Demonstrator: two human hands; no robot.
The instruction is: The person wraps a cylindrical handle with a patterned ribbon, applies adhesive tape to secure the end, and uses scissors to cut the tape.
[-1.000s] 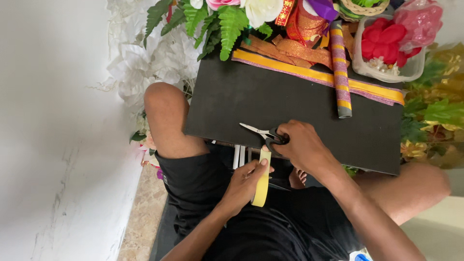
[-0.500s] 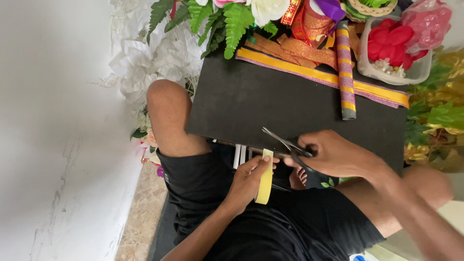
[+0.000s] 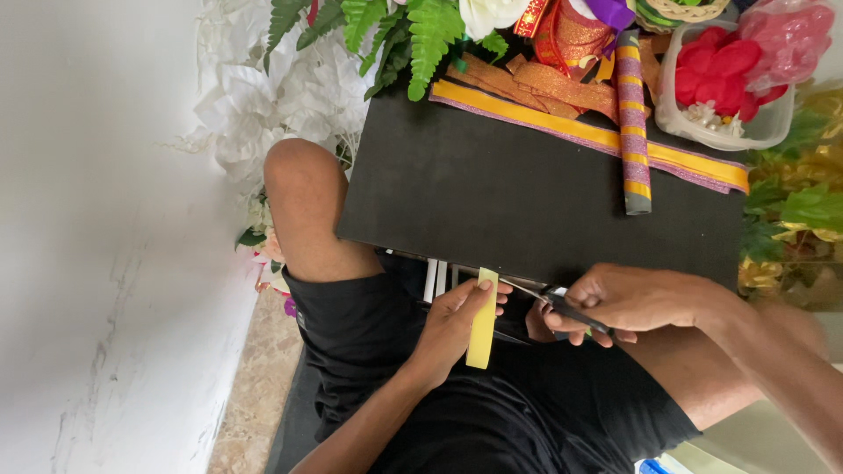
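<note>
My left hand point(image 3: 450, 326) pinches a narrow pale yellow strip point(image 3: 482, 319) and holds it upright in front of my lap. My right hand point(image 3: 629, 300) grips a pair of black-handled scissors point(image 3: 555, 303), whose blades point left and meet the strip near its upper part. Both hands hover just below the near edge of a black board point(image 3: 527, 189) that rests across my knees.
On the board's far side lie a yellow and purple ribbon band point(image 3: 597, 136), a striped roll point(image 3: 632, 123) and orange glitter ribbons point(image 3: 544, 83). A clear tub of red petals point(image 3: 720, 83), artificial fern leaves point(image 3: 421, 31) and white flowers point(image 3: 263, 96) crowd the back. A white wall point(image 3: 97, 237) is at left.
My right hand has come down off the board with the scissors and moved right. The blades now reach the strip, which my left hand has kept nearly still.
</note>
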